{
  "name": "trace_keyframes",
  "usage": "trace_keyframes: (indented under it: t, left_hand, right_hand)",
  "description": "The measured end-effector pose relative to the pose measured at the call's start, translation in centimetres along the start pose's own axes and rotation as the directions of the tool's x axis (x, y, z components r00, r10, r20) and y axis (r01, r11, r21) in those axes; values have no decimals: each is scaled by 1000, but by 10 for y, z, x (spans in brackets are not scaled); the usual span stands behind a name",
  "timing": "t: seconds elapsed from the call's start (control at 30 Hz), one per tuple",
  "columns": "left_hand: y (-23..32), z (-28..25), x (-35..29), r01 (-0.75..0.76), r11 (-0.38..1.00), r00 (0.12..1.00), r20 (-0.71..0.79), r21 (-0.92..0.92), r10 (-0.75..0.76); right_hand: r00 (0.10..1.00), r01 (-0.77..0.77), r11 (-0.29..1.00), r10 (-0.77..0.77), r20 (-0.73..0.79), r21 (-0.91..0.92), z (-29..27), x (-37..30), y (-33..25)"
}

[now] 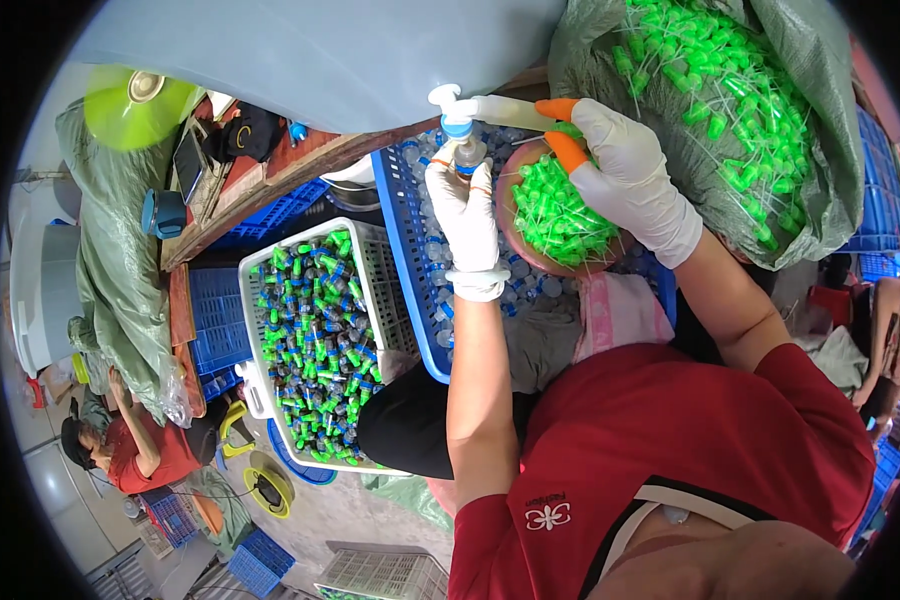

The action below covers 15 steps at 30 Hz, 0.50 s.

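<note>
Under the white tap [447, 97] of a large grey-blue tank, my left hand [470, 228] in a white glove pinches a small clear bottle [467, 155] with a blue collar. My right hand [625, 165], gloved in white with orange finger covers, reaches from the right. One long pale finger of it stretches to the tap. Between its orange-tipped fingers a green cap [568, 130] shows, partly hidden. Just below that hand stands a pinkish bowl [507, 215] heaped with green caps on thin white tubes. Beneath both, a blue basket [410, 270] holds many small clear bottles.
A white crate [260, 385] of filled, green-capped bottles stands at left. At upper right, a grey-green sack [595, 65] bulges with green caps. The tank [320, 60] overhangs a wooden bench [270, 185]. Another person [150, 440] in red works at far left, near a green fan [120, 110].
</note>
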<state>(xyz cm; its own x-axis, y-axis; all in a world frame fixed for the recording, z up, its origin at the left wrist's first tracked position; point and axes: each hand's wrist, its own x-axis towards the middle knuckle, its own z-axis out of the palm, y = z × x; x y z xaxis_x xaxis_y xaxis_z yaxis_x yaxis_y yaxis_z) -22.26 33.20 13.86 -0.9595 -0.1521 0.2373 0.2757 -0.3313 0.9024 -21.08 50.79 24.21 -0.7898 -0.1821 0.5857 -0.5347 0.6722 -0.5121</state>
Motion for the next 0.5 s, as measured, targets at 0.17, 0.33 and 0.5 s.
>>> trace_keyframes:
  t: [0.17,0.33,0.5]
  left_hand:
    - [-1,1,0,-8,1000,1000,-4,-8,7]
    - [0,1,-1,0,1000,1000,-18,6,0]
    - [-7,-2,-1,-11,1000,1000,-8,5,11]
  right_hand:
    - [1000,-4,1000,5,-3,12,0,1,-1]
    - [1000,4,1000,-4,-3,8,0,1,1]
    - [1000,22,1000,-23,-4,-16,0,1,1]
